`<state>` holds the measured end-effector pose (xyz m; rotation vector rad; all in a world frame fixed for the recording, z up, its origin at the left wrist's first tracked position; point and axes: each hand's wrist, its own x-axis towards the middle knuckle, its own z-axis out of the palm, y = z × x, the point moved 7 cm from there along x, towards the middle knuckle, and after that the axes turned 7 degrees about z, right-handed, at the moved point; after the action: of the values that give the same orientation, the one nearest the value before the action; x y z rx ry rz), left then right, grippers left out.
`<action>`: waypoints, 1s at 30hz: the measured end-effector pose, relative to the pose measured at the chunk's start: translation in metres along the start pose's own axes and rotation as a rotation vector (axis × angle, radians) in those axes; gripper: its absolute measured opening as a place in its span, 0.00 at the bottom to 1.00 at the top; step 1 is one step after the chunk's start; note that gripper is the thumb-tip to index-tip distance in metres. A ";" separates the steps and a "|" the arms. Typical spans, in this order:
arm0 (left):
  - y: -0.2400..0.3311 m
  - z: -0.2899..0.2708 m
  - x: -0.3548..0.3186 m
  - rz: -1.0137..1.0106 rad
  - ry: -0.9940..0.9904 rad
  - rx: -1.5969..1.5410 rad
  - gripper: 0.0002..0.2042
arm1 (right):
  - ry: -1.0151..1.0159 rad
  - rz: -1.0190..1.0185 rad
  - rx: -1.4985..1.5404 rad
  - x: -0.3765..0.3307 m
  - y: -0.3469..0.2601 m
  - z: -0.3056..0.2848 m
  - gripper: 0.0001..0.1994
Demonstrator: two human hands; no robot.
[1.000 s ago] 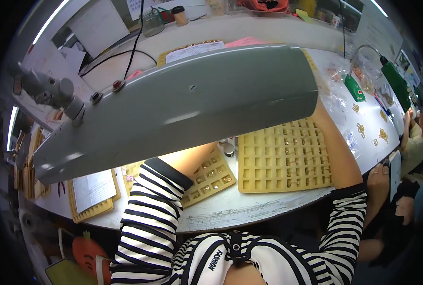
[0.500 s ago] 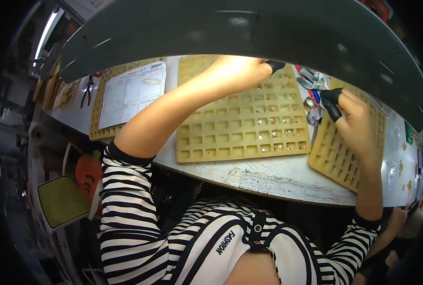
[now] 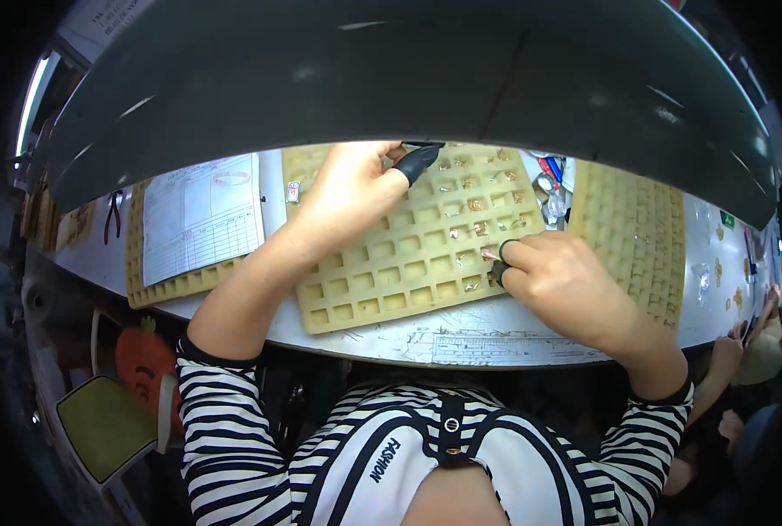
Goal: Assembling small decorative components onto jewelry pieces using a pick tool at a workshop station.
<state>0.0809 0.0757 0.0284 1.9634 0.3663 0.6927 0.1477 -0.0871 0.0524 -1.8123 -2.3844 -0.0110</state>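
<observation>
A yellow compartment tray (image 3: 347, 317) lies in front of me, with small gold-coloured jewellery pieces (image 3: 474, 205) in the wells of its right-hand columns. My left hand (image 3: 360, 180) is over the tray's far left part, thumb and finger in black finger cots. Its fingertips are drawn together under the rim of a dark panel, so what they hold is hidden. At the tray's near right corner, my right hand (image 3: 562, 280) reaches into the wells. Its black-capped thumb and index finger are pinched together; anything between them is too small to name.
The dark panel (image 3: 408, 79) overhangs the far side. Printed paper (image 3: 202, 219) lies on another tray (image 3: 136, 272) at left, near pliers (image 3: 112, 219). A third tray (image 3: 632, 237) stands at right, with small tools (image 3: 549, 180) between. A ruler (image 3: 514, 347) lines the near edge; another person's hands (image 3: 728, 351) show far right.
My right hand has moved left and nearer, from beside the right tray to the middle tray's near right corner. The left hand has drawn back leftward. The view has shifted slightly.
</observation>
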 end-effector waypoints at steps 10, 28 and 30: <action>0.001 0.014 -0.012 -0.103 -0.092 -0.042 0.08 | 0.018 0.004 0.072 -0.003 0.008 0.003 0.03; 0.008 0.055 -0.040 -0.486 -0.383 -0.660 0.09 | 0.411 0.276 0.508 0.003 0.041 -0.020 0.10; 0.009 0.055 -0.040 -0.510 -0.386 -0.665 0.09 | 0.326 0.365 0.627 0.003 0.049 -0.011 0.09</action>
<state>0.0818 0.0116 0.0040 1.2507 0.3247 0.0699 0.1955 -0.0715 0.0601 -1.7238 -1.5693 0.3988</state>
